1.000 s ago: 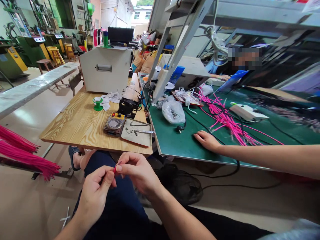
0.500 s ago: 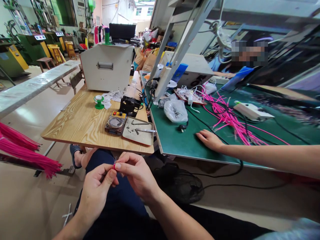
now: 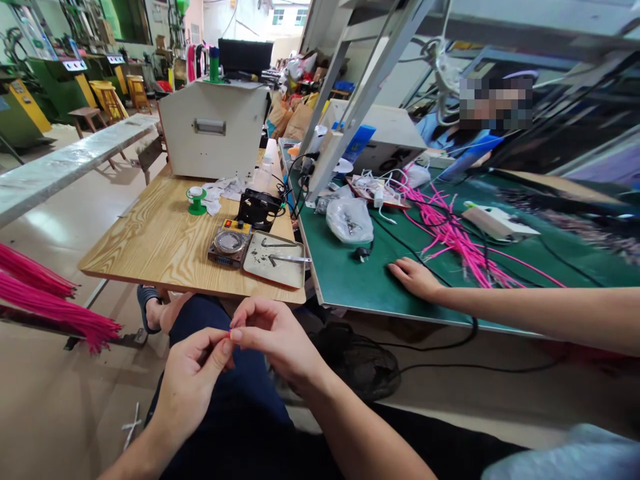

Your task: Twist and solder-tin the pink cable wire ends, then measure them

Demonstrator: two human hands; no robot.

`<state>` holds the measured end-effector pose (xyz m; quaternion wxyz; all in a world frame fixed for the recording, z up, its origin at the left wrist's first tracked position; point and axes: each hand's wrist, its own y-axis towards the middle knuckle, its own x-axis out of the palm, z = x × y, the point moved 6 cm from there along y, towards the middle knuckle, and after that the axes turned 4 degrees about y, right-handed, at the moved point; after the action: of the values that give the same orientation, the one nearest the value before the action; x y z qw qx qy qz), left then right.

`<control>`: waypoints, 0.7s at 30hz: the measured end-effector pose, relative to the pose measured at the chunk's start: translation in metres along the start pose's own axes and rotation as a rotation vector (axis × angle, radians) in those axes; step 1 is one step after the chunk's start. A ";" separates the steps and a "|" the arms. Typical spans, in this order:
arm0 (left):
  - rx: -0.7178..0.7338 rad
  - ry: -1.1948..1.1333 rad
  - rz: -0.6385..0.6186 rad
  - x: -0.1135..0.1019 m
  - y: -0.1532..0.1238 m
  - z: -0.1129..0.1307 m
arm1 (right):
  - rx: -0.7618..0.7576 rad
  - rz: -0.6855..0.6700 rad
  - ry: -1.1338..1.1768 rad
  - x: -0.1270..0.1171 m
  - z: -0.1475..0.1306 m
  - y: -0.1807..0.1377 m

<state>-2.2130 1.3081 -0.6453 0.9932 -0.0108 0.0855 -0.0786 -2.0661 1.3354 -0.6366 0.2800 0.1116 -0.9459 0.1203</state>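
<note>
Over my lap, my left hand (image 3: 193,373) and my right hand (image 3: 277,347) meet, thumbs and forefingers pinched together. Between the fingertips shows a tiny bit of pink wire (image 3: 229,335), mostly hidden by the fingers. Both hands are closed on it, just short of the wooden table (image 3: 150,247). Beyond them on that table stand a small solder pot (image 3: 230,243) with a round top and a metal tray (image 3: 275,270) holding tweezers-like tools and dark crumbs.
Pink wire bundles (image 3: 60,300) hang at the left. Another person's hand (image 3: 415,277) rests on the green table (image 3: 345,280), near loose pink wires (image 3: 460,240) and a plastic bag (image 3: 350,220). A small black fan (image 3: 259,208) and green spool (image 3: 197,200) stand behind. A floor fan (image 3: 360,363) is below.
The view has shifted slightly. My hands stay pinched together; the thin strands that stuck up above the fingertips no longer show, and my right fingers are bent a little higher.
</note>
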 end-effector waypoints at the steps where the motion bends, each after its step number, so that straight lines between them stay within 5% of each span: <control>1: 0.002 0.002 -0.002 0.000 0.000 0.001 | 0.000 0.008 0.006 0.000 0.001 0.000; 21: 0.064 0.017 0.002 -0.001 0.005 0.005 | -0.063 0.078 0.062 -0.006 0.008 0.003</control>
<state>-2.2119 1.3133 -0.6405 0.9923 0.0219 0.0912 -0.0805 -2.0661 1.3366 -0.6472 0.3075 0.0618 -0.9437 0.1047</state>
